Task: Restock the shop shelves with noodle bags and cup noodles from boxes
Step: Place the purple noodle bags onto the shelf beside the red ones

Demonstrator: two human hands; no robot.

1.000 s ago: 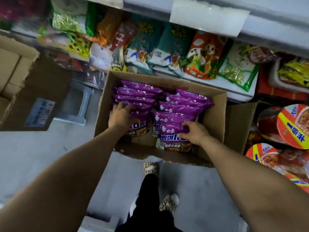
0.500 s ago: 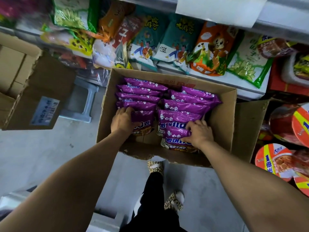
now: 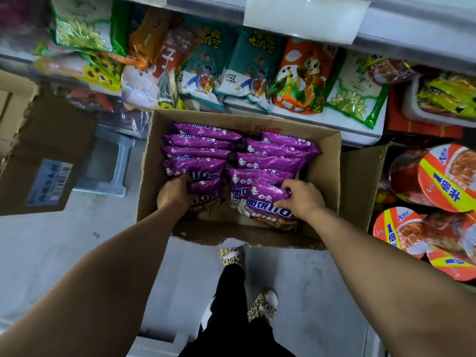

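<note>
In the open brown cardboard box [image 3: 327, 173] on the grey concrete floor [image 3: 64, 253], just below the front edge of the lowest white shelf [image 3: 355, 127], glossy purple plastic noodle bags [image 3: 270, 161] stand on edge in two rows, filling all but the near end. The right hand [image 3: 301, 198] has its grip clenched on the nearest bag of the right row [image 3: 268, 202], thumb under, fingers [image 3: 289, 185] curled over its crimped top seam. The left hand [image 3: 175, 194] grasps the front bag of the left row [image 3: 206, 194] at its side edge.

These bags look light, puffed with air and slick-filmed; the block inside is probably brittle, so a hard squeeze risks crushing it. The safest hold seems to be across the flat faces or along the sealed seam, several pinched together. The box is soft, its near wall torn and ragged. To the right, round cup noodles with shiny red-and-yellow foil lids [image 3: 448, 176] lie stacked, stiffer but likely easy to dent.
</note>
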